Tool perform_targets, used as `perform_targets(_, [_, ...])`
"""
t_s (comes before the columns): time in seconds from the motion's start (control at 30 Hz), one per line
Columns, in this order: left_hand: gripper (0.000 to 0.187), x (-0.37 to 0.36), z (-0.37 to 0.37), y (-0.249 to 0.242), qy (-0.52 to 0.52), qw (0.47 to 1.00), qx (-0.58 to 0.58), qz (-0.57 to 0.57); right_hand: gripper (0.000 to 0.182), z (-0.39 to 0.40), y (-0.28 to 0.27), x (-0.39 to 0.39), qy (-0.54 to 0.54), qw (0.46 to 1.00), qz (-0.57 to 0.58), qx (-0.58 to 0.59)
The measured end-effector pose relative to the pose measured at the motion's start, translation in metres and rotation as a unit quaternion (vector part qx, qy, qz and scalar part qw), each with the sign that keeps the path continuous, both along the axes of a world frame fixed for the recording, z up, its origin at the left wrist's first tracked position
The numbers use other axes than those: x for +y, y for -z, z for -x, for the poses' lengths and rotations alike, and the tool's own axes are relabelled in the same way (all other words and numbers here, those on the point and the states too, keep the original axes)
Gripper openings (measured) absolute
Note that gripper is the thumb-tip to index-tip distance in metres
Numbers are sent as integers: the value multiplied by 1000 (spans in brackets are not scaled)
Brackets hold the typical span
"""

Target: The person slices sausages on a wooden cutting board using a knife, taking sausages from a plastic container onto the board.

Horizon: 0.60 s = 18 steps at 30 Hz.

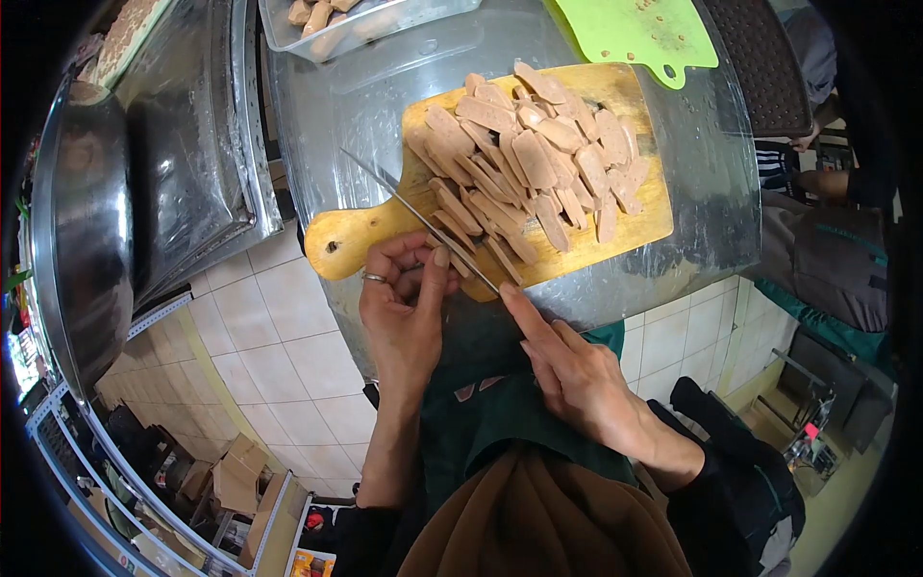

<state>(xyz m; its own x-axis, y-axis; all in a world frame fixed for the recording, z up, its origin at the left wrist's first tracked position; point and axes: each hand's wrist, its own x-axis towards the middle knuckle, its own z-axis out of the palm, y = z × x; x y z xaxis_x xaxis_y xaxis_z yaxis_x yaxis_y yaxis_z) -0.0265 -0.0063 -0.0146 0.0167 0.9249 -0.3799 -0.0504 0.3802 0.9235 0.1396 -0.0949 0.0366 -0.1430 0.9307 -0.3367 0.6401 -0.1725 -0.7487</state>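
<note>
My right hand [586, 380] is closed on the handle end of a long thin knife [418, 216], with the index finger stretched along it. The blade slants up and left across the wooden cutting board [365, 229]. My left hand [404, 308], wearing a ring, has its fingers curled and pinched on a piece of sausage [461, 262] right beside the blade. Part of that piece is hidden by the fingers and the knife. A heap of flat, pinkish-brown sausage slices [534, 159] covers much of the board.
A clear plastic container [385, 21] with brown chunks stands at the far edge of the metal table [711, 207]. Beside it lies a green cutting board [635, 34] with crumbs. A big metal bowl [91, 231] is at left; another person [827, 183] is at right.
</note>
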Motion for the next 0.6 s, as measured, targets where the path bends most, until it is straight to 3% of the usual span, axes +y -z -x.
perform_targets(0.17, [22, 0, -1, -1, 0, 1000, 1, 1, 64, 13, 4, 21, -10, 998, 19, -62])
perform_targets(0.27, [23, 0, 0, 1, -2, 1000, -9, 2, 72, 10, 15, 12, 18, 999, -46, -19])
perform_targets(0.6, [24, 3, -1, 3, 8, 1000, -2, -18, 64, 0, 13, 2, 30, 996, -83, 7])
